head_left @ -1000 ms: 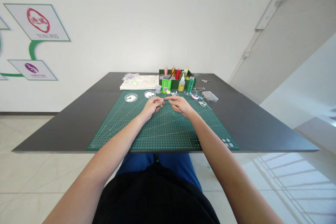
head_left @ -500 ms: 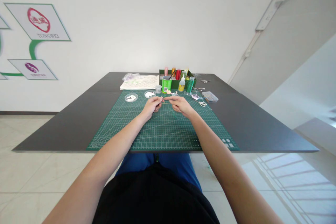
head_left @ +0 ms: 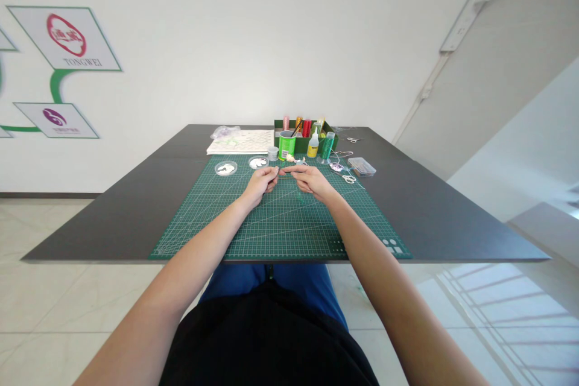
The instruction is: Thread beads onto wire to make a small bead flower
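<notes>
Both hands meet above the green cutting mat [head_left: 271,223]. My left hand [head_left: 261,186] is closed, thumb and forefinger pinched together. My right hand [head_left: 312,182] faces it, its forefinger stretched toward the left fingertips and the other fingers curled. A thin, straight wire-like piece [head_left: 286,178] spans the gap between the hands and runs into both grips. Faint green thread shows on the mat below the right hand. Just beyond the fingers lies a small pale flower-like piece [head_left: 290,158]. Whatever sits right at the fingertips is too small to make out.
Two shallow dishes [head_left: 225,168] with white pieces stand left, by a small grey jar [head_left: 272,153]. Behind are a green can [head_left: 286,146], a glue bottle [head_left: 313,145], a green thread spool [head_left: 327,148] and a box of spools [head_left: 304,146]. Scissors [head_left: 348,179] and a plastic case [head_left: 362,166] lie right.
Hardly anything differs. The fingertips have shifted very slightly where the hands meet; both arms and the things on the table stay in place.
</notes>
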Demonstrator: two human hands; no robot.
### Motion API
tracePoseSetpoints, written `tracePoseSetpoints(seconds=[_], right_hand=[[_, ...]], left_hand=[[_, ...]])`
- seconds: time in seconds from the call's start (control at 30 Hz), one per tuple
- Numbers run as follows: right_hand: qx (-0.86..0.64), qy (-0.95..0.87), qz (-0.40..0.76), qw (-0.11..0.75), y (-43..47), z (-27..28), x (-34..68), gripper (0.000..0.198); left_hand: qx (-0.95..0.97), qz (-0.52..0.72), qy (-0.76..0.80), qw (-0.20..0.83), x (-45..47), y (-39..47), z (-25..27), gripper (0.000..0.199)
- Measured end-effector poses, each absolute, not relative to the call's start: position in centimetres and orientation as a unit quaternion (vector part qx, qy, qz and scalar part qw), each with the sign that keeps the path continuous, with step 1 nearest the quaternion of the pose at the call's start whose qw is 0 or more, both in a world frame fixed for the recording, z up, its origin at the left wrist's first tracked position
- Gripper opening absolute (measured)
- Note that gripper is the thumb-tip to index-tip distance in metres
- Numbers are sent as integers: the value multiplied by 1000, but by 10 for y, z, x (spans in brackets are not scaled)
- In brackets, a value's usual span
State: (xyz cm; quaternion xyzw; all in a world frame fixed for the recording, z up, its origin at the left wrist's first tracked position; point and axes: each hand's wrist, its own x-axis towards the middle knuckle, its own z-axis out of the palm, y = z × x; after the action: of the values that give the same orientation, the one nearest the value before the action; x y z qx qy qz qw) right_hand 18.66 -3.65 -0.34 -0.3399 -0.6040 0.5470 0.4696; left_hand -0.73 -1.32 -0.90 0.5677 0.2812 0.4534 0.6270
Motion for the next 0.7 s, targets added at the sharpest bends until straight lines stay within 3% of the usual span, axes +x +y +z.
tracePoseSetpoints(seconds=[0.7], right_hand=[[-344, -605, 548, 464, -36, -5, 187, 42]], left_hand=[[556, 475, 294, 616, -5, -11, -12, 33]])
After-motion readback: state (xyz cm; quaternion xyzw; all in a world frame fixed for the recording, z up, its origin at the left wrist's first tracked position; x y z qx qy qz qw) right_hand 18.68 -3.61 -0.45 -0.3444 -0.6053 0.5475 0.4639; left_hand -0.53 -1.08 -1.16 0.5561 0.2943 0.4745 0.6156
